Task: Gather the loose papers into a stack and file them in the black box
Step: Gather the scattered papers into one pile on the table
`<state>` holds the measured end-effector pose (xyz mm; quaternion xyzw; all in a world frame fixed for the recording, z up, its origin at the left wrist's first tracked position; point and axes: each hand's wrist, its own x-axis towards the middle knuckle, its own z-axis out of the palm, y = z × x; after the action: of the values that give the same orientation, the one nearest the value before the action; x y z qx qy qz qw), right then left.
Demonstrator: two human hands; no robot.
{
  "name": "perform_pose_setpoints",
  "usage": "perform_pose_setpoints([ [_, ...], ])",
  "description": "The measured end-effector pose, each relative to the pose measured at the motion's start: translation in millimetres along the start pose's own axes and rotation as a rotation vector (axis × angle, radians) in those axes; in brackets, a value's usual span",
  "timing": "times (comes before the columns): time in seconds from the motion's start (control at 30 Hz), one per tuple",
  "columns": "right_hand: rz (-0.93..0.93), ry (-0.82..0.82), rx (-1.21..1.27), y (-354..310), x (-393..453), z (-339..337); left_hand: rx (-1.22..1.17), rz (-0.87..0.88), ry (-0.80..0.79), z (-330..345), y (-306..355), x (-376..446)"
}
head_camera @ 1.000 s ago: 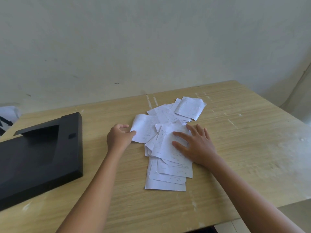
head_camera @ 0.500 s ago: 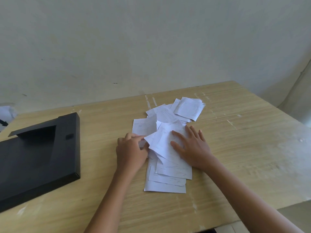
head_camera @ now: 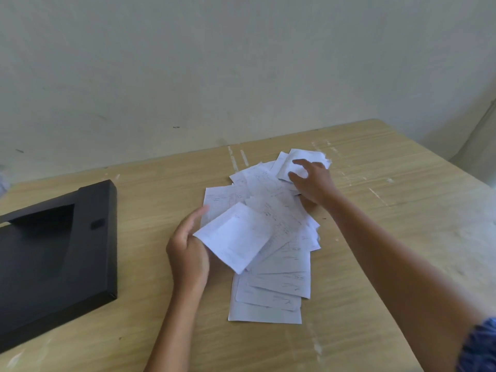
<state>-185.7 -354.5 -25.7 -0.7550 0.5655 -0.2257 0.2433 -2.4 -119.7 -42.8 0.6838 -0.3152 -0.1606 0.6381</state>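
Your left hand (head_camera: 188, 253) is pinching one white sheet (head_camera: 233, 236) by its left corner, holding it tilted above the pile of papers (head_camera: 279, 264). Your right hand (head_camera: 311, 181) is reaching over the far end of the pile with fingers spread and curled, hovering at the farthest sheet (head_camera: 306, 157); you cannot tell whether it is gripping anything. The papers are lying fanned and overlapping in the middle of the wooden table (head_camera: 389, 237), well apart from the black box (head_camera: 53, 253), which is sitting at the left with its left side cut off by the frame. Bare tabletop is lying open between box and pile, and more to the right of the pile up to the table's right edge. The far table edge is meeting the wall (head_camera: 241, 63). The writing on the sheets is too faint to read. A blue sleeve (head_camera: 480, 347) is showing at the lower right corner.
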Motion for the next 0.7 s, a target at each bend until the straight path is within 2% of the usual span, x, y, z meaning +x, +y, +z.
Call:
perform_pose_setpoints([
  [0.07,0.013,-0.063,-0.067,0.1,2.7,3.4,0.157,0.084,-0.17,3.7,-5.9,-1.3],
  [0.13,-0.043,-0.049,-0.123,3.1,-0.2,8.0,0.414,0.249,-0.289,11.8,-10.6,-4.6],
  [0.2,-0.148,-0.022,-0.138,5.3,-7.1,11.1,0.615,0.451,-0.317,16.4,-14.1,-7.0],
  [0.27,-0.216,0.034,-0.037,6.2,-9.0,11.4,0.684,0.583,-0.281,16.3,-16.1,-9.4],
  [0.3,-0.188,0.084,0.062,5.3,-7.8,8.6,0.663,0.574,-0.242,15.4,-14.2,-10.2],
  [0.37,-0.054,0.17,0.179,5.9,0.9,1.0,0.612,0.406,-0.176,14.1,-6.2,-9.0],
  [0.43,0.081,0.139,0.125,10.4,12.7,-5.1,0.676,0.173,-0.234,15.0,-1.7,-6.1],
  [0.47,0.118,0.089,0.052,12.5,17.5,-6.6,0.768,0.118,-0.287,16.9,-2.4,-4.5],
  [0.57,0.079,-0.032,-0.077,9.3,22.0,-2.5,1.048,0.12,-0.377,24.4,-5.0,-4.0],
  [0.7,-0.079,-0.11,-0.037,-3.4,16.4,9.5,1.078,0.126,-0.341,26.7,-5.7,-3.7],
])
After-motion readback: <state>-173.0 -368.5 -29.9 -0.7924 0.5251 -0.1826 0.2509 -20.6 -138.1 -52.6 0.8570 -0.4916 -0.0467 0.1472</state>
